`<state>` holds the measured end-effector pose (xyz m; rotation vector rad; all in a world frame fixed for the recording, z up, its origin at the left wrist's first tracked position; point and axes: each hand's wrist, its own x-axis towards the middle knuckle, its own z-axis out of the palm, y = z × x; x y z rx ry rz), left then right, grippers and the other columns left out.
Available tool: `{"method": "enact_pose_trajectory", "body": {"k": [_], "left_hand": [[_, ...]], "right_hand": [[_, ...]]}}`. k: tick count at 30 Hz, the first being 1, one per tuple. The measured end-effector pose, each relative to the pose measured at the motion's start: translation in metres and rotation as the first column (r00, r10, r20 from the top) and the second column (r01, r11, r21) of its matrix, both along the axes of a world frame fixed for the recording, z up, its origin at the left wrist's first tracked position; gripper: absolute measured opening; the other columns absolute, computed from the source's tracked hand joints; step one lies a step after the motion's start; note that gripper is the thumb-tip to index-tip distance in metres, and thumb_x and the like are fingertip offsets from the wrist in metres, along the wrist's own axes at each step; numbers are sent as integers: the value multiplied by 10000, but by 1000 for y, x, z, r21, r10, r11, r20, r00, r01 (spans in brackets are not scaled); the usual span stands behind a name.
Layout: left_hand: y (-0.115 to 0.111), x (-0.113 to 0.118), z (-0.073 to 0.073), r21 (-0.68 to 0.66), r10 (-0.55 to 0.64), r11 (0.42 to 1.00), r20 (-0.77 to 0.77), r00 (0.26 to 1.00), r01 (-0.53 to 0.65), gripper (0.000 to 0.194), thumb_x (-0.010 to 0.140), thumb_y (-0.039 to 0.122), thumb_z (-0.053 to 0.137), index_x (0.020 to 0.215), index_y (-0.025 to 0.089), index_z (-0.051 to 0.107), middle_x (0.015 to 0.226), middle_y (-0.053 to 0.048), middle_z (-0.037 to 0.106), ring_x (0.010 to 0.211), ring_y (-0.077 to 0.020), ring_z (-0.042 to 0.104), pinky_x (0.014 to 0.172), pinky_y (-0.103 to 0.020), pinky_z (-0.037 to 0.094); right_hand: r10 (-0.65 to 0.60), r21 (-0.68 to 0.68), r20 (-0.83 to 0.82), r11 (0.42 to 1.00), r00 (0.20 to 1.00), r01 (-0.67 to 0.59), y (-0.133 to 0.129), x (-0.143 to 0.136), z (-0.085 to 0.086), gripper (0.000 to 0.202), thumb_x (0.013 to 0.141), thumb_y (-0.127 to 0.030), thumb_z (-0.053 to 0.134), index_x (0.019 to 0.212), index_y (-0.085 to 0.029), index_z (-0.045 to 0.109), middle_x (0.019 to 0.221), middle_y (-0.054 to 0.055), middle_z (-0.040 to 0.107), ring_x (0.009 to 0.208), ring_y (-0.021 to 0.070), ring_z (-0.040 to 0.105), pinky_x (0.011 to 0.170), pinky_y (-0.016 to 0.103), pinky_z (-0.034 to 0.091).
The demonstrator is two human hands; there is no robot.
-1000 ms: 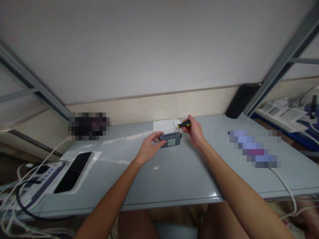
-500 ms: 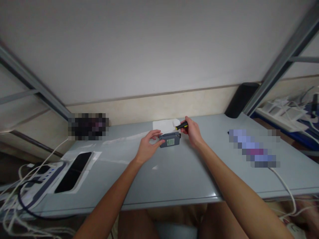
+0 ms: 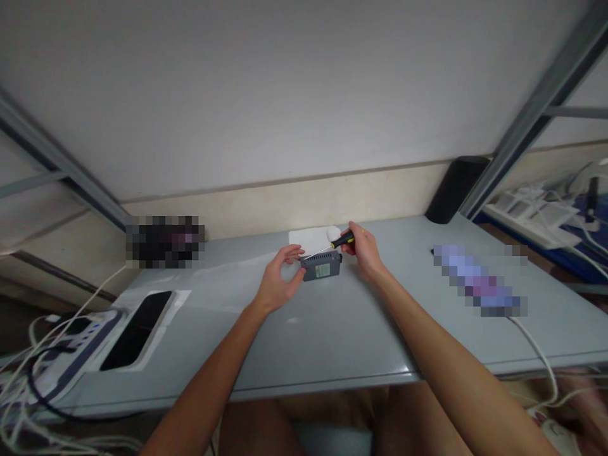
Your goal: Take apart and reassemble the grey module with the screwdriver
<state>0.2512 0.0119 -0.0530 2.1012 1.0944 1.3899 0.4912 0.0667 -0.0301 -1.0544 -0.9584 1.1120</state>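
A small dark grey box (image 3: pixel 311 271) with a vented top edge and a pale green label stands upright near the middle of the desk. My left hand (image 3: pixel 279 278) pinches its left end between thumb and fingers. In my right hand (image 3: pixel 365 252) is a screwdriver (image 3: pixel 342 239) with a black and yellow handle, gripped just right of the box. Its metal shaft slants down to the left across the box's top edge, and its tip lies close to my left fingers. Whether the tip sits in a slot is too small to tell.
Behind the box lies a white sheet (image 3: pixel 304 238). A dark phone (image 3: pixel 137 329) rests at the left, beside a power strip (image 3: pixel 80 354) with tangled cables. A black cylinder (image 3: pixel 456 190) stands at the back right. Blurred-out items lie left (image 3: pixel 164 242) and right (image 3: pixel 475 278) on the desk (image 3: pixel 342 342).
The whole view has shifted slightly. Both hands keep their hold on the box and the screwdriver, with almost no other visible movement.
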Motion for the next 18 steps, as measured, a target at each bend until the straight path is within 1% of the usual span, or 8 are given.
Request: {"method": "enact_pose_trajectory", "body": {"k": [4, 8, 11, 18], "left_hand": [[-2, -2, 2, 21, -4, 1000, -35, 999, 5, 420, 935, 174, 703, 1342, 218, 610, 1295, -114, 759, 1109, -230, 734, 994, -394, 566], [-2, -4, 3, 40, 46, 998, -81, 996, -43, 324, 945, 195, 692, 1268, 216, 667, 1225, -98, 772, 1052, -232, 717, 973, -396, 566], [-2, -4, 3, 62, 55, 997, -97, 994, -49, 270, 965, 215, 678, 1235, 214, 683, 1194, -92, 779, 1035, -229, 718, 959, -389, 565], [-3, 0, 1, 114, 60, 992, -136, 989, -44, 221, 989, 207, 670, 1208, 214, 689, 1167, -78, 781, 1023, -212, 728, 953, -368, 580]], "right_hand": [[5, 9, 21, 1000, 1000, -5, 0, -1, 0, 457, 911, -632, 646, 729, -212, 654, 500, 4, 595, 447, 129, 488, 469, 273, 318], [-1, 4, 18, 1000, 1000, 1, -1, -1, -2, 436, 916, -606, 644, 737, -209, 667, 507, 4, 599, 456, 129, 487, 471, 268, 318], [3, -2, 19, 1000, 1000, -3, 0, 0, -2, 433, 916, -591, 640, 715, -208, 657, 504, 5, 597, 457, 128, 487, 473, 265, 323], [-10, -7, 40, 1000, 999, 10, 2, 3, -1, 408, 917, -562, 621, 718, -208, 664, 481, -5, 575, 445, 129, 477, 469, 265, 319]]}}
